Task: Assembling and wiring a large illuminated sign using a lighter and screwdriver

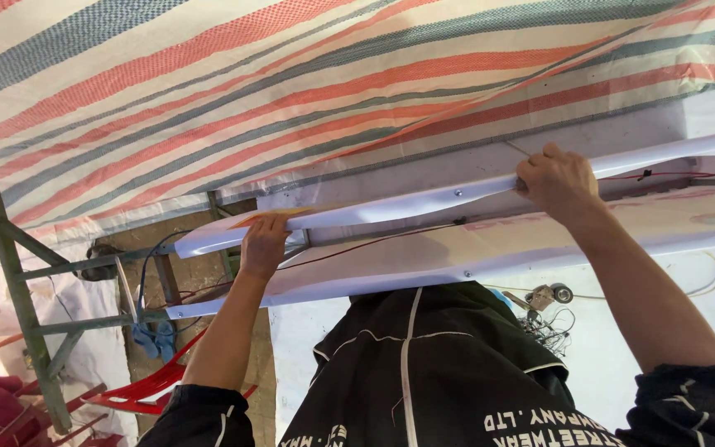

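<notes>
Both hands steady the long white panel [424, 203] overhead: left hand [263, 242] pressed flat beneath, grip open; right hand [558, 180] gripping its upper edge.

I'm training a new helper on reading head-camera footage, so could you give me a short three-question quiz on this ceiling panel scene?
1. True or false: both hands are on the upper white panel.
2. Which hand grips the panel's edge with curled fingers?
A. left hand
B. right hand
C. neither
3. Fill in: the sheet overhead, the tarpaulin, is striped in red, white and ____.

Key
1. True. The left hand lies flat against it near its left end, and the right hand holds it further right.
2. B.
3. Grey-blue.
</notes>
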